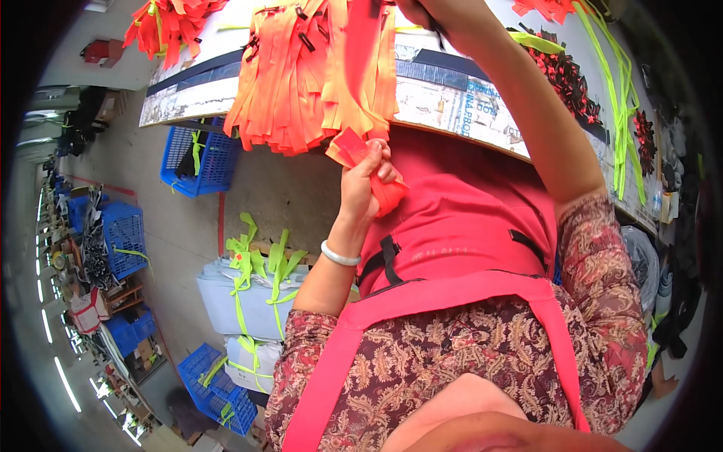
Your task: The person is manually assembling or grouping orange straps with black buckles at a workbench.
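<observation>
My left hand (369, 177), with a pale bangle at the wrist, is closed around the lower ends of several orange straps (348, 147), just off the table's near edge. Beside it, a thick row of orange straps (282, 90) with small black clips at the top hangs over that edge. My right hand (433, 13) reaches across the table and is partly cut off by the upper border. Its fingers look curled, with something small and dark by them that I cannot make out.
The white patterned table (452, 98) carries dark red-and-black bundles (565, 83) and yellow-green ribbons (621, 113) on the right. An orange bundle (169, 26) lies far left. Blue crates (197, 162) and a tied grey stack (248, 297) stand on the floor left.
</observation>
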`<action>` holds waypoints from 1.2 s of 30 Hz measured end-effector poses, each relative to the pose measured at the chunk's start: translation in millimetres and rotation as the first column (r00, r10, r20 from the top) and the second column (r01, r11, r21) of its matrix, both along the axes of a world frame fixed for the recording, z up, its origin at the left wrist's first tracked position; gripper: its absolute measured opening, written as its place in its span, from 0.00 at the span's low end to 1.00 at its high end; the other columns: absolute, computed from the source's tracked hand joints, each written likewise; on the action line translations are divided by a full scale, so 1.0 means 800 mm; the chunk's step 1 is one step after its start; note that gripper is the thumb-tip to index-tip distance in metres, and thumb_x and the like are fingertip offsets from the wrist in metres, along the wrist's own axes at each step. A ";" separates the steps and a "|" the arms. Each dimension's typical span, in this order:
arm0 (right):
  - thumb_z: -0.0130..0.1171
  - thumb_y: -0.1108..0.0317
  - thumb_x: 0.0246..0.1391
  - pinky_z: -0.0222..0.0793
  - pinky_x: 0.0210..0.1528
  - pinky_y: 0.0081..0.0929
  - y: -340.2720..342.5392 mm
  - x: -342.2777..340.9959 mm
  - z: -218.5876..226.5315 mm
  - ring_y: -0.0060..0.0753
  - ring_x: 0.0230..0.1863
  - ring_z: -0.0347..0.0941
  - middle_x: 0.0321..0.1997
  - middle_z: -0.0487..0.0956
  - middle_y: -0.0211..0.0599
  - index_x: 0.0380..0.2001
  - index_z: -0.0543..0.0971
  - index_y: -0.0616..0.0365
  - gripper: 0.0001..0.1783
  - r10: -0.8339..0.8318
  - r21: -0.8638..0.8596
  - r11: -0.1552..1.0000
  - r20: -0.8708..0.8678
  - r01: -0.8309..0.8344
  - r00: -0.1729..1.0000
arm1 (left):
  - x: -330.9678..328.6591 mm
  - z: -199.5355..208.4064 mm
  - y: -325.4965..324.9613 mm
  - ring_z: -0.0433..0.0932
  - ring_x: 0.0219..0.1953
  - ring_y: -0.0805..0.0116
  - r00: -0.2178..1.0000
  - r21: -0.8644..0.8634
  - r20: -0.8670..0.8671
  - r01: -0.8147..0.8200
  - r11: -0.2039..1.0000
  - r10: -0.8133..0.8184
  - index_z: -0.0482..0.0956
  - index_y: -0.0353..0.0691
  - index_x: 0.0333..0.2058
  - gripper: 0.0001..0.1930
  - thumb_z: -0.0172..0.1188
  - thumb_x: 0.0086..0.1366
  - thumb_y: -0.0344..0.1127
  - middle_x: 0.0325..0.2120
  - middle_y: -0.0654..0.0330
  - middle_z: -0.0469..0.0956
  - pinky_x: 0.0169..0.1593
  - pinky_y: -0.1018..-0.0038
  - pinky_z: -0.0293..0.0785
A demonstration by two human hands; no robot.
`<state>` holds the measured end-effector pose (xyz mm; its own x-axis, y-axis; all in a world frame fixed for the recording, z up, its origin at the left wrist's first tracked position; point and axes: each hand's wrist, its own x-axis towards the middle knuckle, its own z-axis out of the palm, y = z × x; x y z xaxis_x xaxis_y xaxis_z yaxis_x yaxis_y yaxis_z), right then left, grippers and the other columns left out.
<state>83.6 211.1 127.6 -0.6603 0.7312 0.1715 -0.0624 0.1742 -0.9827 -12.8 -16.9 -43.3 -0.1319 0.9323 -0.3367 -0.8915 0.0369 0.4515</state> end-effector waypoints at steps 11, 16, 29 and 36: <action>0.62 0.57 0.54 0.53 0.20 0.15 -0.019 0.012 -0.134 0.11 0.19 0.58 0.20 0.67 0.19 0.46 0.79 0.52 0.18 0.274 -0.200 0.958 0.421 -0.206 0.865 | -0.001 0.032 0.017 0.66 0.20 0.77 0.983 0.004 -0.168 0.078 0.997 -0.076 0.74 0.35 0.37 0.06 0.57 0.66 0.32 0.26 0.61 0.73 0.25 0.80 0.63; 0.69 0.57 0.48 0.60 0.26 0.19 -0.130 0.090 -0.171 0.14 0.23 0.62 0.22 0.69 0.21 0.47 0.77 0.53 0.24 0.705 -0.432 0.698 0.274 -0.571 0.654 | 0.003 0.043 0.042 0.66 0.20 0.78 0.980 0.031 -0.134 0.151 0.988 -0.146 0.74 0.36 0.36 0.07 0.56 0.66 0.34 0.28 0.62 0.73 0.25 0.81 0.64; 0.59 0.67 0.56 0.70 0.40 0.20 -0.133 0.148 -0.157 0.20 0.34 0.74 0.32 0.80 0.33 0.41 0.79 0.60 0.12 0.178 -0.142 0.980 0.304 -0.141 0.936 | 0.025 0.046 0.045 0.60 0.16 0.80 0.880 -0.088 -0.180 0.431 0.898 -0.440 0.74 0.37 0.37 0.08 0.61 0.62 0.33 0.16 0.68 0.64 0.20 0.81 0.55; 0.59 0.68 0.55 0.66 0.31 0.17 -0.141 0.126 -0.124 0.15 0.26 0.68 0.24 0.76 0.29 0.39 0.79 0.59 0.09 0.042 0.081 0.994 0.378 -0.078 0.925 | 0.040 0.049 0.043 0.61 0.16 0.82 0.795 -0.140 -0.262 0.529 0.837 -0.547 0.72 0.40 0.33 0.10 0.64 0.55 0.25 0.18 0.69 0.66 0.19 0.82 0.55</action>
